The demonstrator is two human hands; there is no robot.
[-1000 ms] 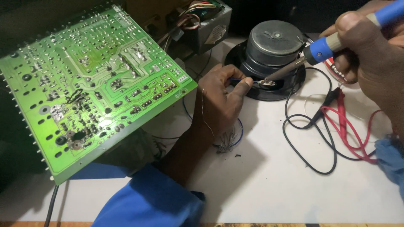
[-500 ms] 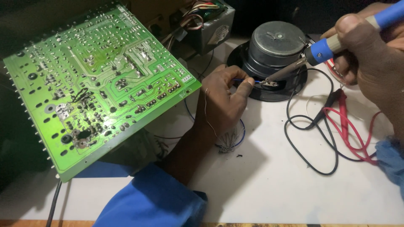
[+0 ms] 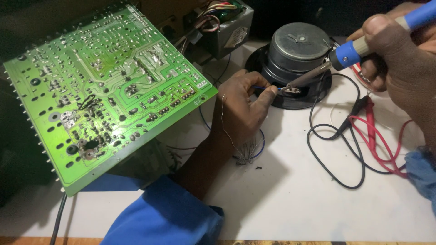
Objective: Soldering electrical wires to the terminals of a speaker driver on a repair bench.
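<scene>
My left hand point(image 3: 243, 106) pinches a thin blue wire point(image 3: 262, 87) against the terminal at the rim of a round black speaker point(image 3: 297, 54). A strand of solder wire point(image 3: 229, 136) trails from the same hand down to a loose coil on the white table point(image 3: 290, 199). My right hand point(image 3: 399, 59) grips a blue-handled soldering iron point(image 3: 359, 47), and its metal tip touches the speaker terminal right beside my left fingertips.
A large green circuit board point(image 3: 104, 100) stands tilted at the left, solder side up. Behind it sits a metal box with coloured wires point(image 3: 222, 25). Black and red probe leads point(image 3: 363, 136) loop over the table at the right.
The view has shifted slightly. Both hands stay at the speaker terminal, with the iron tip held on the same spot.
</scene>
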